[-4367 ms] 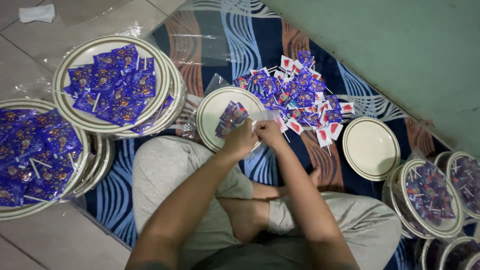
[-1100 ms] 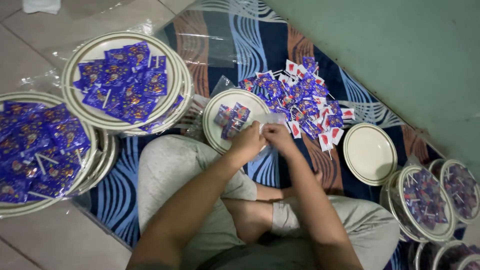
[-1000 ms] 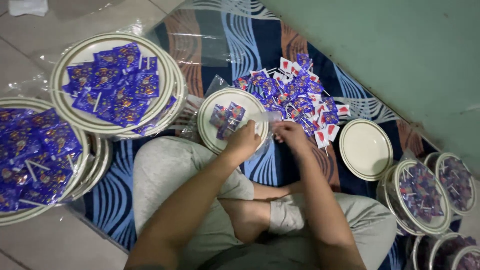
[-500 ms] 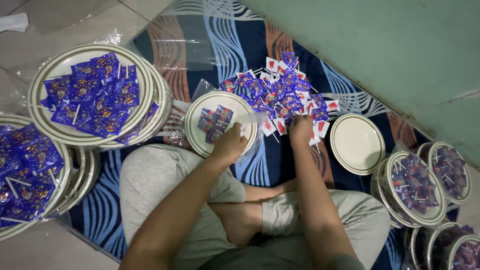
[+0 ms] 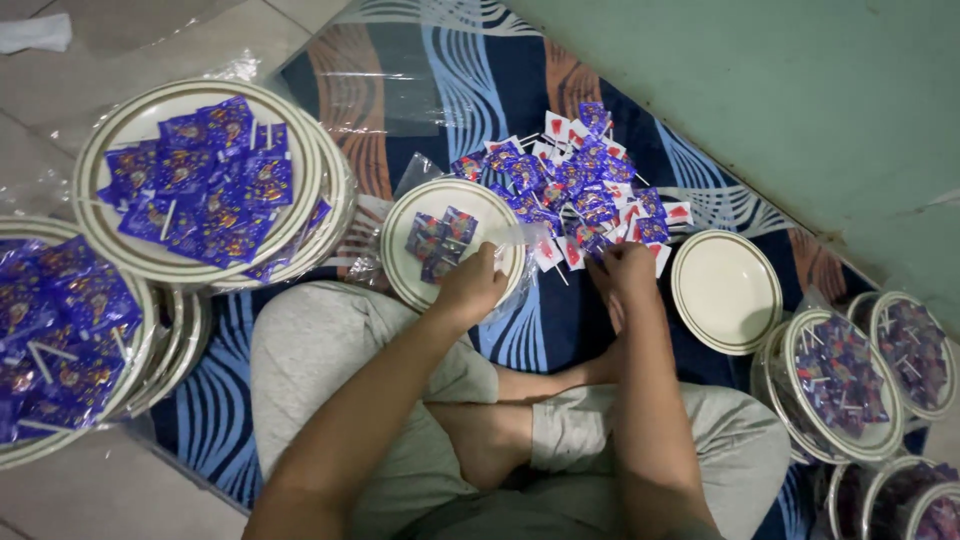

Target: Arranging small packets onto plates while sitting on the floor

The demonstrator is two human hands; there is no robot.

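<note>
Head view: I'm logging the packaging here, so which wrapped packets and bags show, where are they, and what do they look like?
Loose pile of packets: on the mat by the right hand; small squares, purple, some red-and-white.
Packets on the small plate: few, purple, beside the left hand.
Filled plates at left: purple packets with white sticks, under clear plastic.
Bagged plates at right: round, purple packets inside clear wrap.

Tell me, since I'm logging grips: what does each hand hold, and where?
The left hand grips the near rim of the small plate. The right hand rests at the sachet pile; its hold cannot be told.
</note>
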